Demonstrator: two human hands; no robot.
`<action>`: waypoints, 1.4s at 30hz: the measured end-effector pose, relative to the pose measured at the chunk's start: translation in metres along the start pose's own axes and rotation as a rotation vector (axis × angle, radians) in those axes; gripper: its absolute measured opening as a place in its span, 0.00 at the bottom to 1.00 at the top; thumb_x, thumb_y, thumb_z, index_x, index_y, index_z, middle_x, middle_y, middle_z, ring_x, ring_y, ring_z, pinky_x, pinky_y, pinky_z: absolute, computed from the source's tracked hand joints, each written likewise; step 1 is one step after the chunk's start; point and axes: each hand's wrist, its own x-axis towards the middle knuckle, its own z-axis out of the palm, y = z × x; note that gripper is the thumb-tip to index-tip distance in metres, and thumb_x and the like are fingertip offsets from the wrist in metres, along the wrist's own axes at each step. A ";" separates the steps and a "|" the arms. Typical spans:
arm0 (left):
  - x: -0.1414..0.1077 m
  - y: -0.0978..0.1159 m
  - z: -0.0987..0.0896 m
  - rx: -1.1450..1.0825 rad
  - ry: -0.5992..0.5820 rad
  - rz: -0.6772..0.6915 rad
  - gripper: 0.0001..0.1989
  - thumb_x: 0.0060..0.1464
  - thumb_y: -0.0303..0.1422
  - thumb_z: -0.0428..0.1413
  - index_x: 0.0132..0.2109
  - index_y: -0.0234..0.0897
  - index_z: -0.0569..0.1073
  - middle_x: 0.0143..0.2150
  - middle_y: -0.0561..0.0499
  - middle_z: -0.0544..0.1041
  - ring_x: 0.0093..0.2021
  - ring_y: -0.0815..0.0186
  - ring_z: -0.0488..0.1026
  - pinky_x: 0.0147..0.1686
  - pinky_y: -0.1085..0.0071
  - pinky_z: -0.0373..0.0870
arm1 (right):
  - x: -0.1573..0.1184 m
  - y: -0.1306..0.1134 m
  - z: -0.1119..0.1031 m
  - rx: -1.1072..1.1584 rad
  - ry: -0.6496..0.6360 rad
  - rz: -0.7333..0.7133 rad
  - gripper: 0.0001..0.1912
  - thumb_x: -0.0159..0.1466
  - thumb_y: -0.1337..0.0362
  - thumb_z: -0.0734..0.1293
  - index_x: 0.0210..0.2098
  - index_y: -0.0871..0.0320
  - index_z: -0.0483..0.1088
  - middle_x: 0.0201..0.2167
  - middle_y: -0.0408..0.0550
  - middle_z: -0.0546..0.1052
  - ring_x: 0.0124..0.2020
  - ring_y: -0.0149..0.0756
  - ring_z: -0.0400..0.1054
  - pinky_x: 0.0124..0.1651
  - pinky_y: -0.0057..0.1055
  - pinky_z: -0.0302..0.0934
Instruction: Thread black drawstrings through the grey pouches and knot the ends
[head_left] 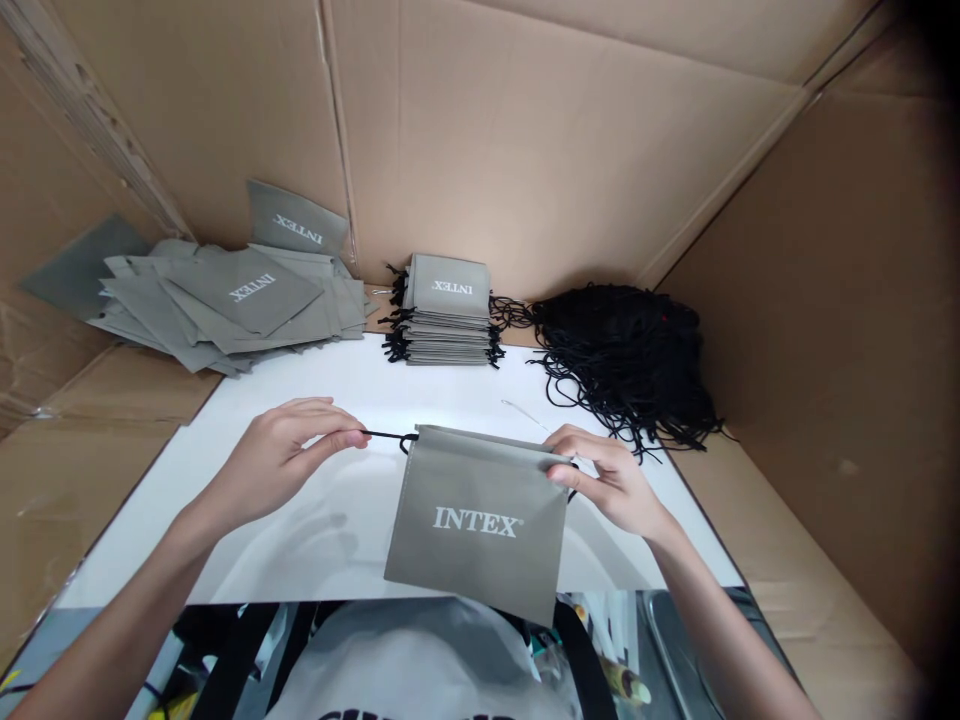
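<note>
A grey pouch (pixel 472 560) printed INTEX hangs flat above the front of the white board. My right hand (pixel 604 475) pinches its upper right corner, with a bit of black cord showing at the fingers. My left hand (pixel 300 455), left of the pouch, has thumb and fingers closed on the end of a black cord (pixel 386 434). That cord is taut and runs to a small loop at the pouch's upper left corner.
Loose grey pouches (pixel 247 295) are heaped at the back left. Corded pouches (pixel 448 300) stand stacked at the back middle. Black cords (pixel 630 350) lie piled at the back right. A thin needle-like tool (pixel 525 412) lies on the white board (pixel 300 560). Cardboard walls (pixel 525 130) surround it.
</note>
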 end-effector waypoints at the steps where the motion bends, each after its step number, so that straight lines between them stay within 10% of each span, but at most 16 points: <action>1: -0.001 -0.001 -0.001 0.028 -0.016 -0.004 0.18 0.64 0.47 0.50 0.36 0.44 0.79 0.39 0.55 0.82 0.42 0.61 0.76 0.59 0.60 0.64 | -0.001 0.001 0.000 0.008 -0.003 0.004 0.13 0.68 0.58 0.65 0.29 0.56 0.68 0.29 0.47 0.72 0.30 0.36 0.66 0.34 0.32 0.60; 10: 0.012 0.008 -0.004 -0.160 -0.172 -0.176 0.21 0.66 0.47 0.45 0.60 0.48 0.70 0.63 0.53 0.70 0.64 0.58 0.63 0.64 0.62 0.58 | 0.003 0.008 0.000 0.057 -0.041 -0.029 0.09 0.68 0.63 0.67 0.30 0.57 0.69 0.30 0.46 0.72 0.32 0.34 0.66 0.35 0.30 0.59; 18: 0.042 0.016 0.011 -0.554 -0.590 -0.263 0.16 0.61 0.45 0.54 0.37 0.38 0.77 0.35 0.52 0.77 0.39 0.65 0.72 0.42 0.72 0.68 | 0.008 0.007 -0.001 -0.030 -0.074 -0.120 0.04 0.66 0.66 0.68 0.34 0.57 0.71 0.33 0.48 0.74 0.35 0.37 0.67 0.38 0.33 0.61; 42: 0.009 -0.021 0.004 -0.424 -0.104 -0.497 0.15 0.51 0.46 0.62 0.34 0.39 0.81 0.30 0.51 0.79 0.36 0.63 0.75 0.39 0.71 0.71 | 0.000 0.010 -0.012 -0.314 -0.020 -0.194 0.01 0.66 0.67 0.68 0.37 0.58 0.72 0.33 0.51 0.75 0.37 0.40 0.69 0.40 0.36 0.63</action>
